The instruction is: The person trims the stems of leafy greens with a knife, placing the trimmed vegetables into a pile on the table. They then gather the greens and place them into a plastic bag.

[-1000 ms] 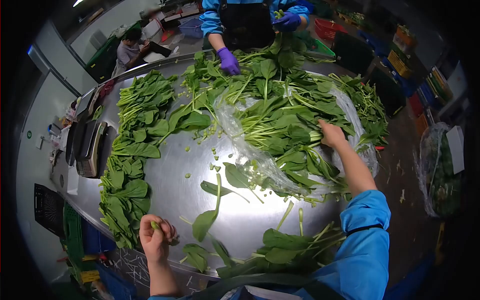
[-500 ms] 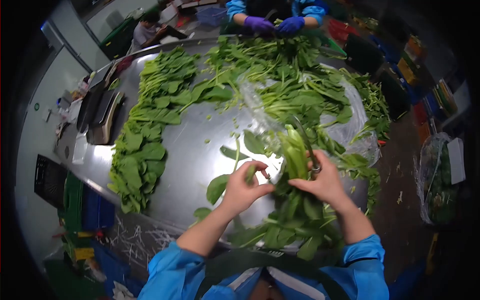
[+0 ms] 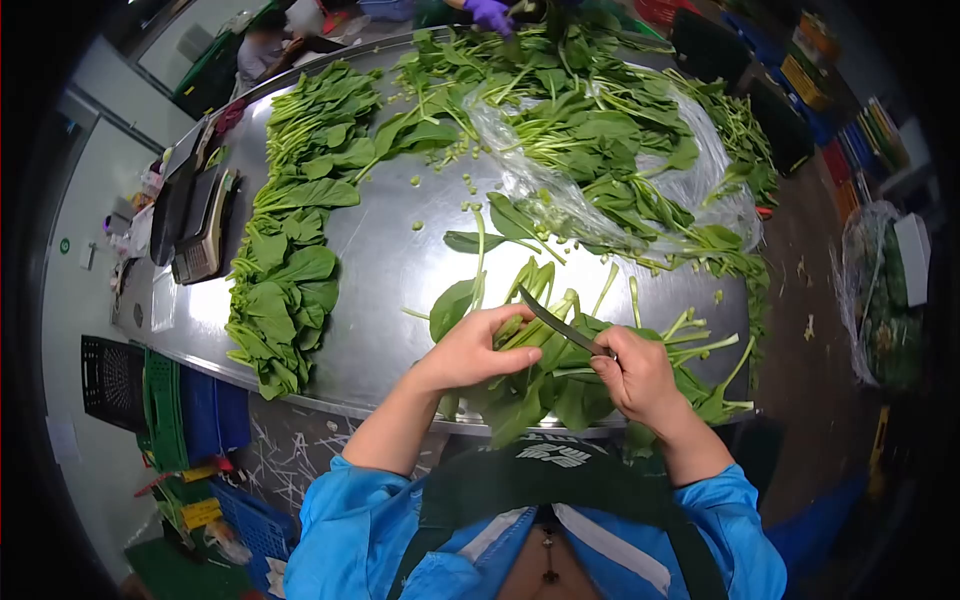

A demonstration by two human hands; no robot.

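Observation:
My right hand (image 3: 638, 372) is closed on the handle of a curved knife (image 3: 562, 325), whose dark blade points up and left across the greens. My left hand (image 3: 478, 350) curls around the side of a bunch of leafy greens (image 3: 535, 390), thumb on the near side and fingers behind the stalks. The blade's tip is close to the left fingertips. Loose stalks (image 3: 708, 350) fan out beside my right hand. A few single leaves (image 3: 455, 308) lie just left of and beyond the bunch on the metal table (image 3: 385, 290).
A long row of greens (image 3: 285, 260) lines the table's left side, beside a scale (image 3: 205, 225). At the far right, more greens (image 3: 610, 130) lie on clear plastic sheeting (image 3: 505, 150). A co-worker's purple-gloved hand (image 3: 490, 15) shows opposite. Crates (image 3: 165, 405) stand at left.
The knife has swung from upright to a slant pointing left. The bunch has dropped lower, toward my body, and my right hand has moved down. My view has tilted, shifting the far table upward.

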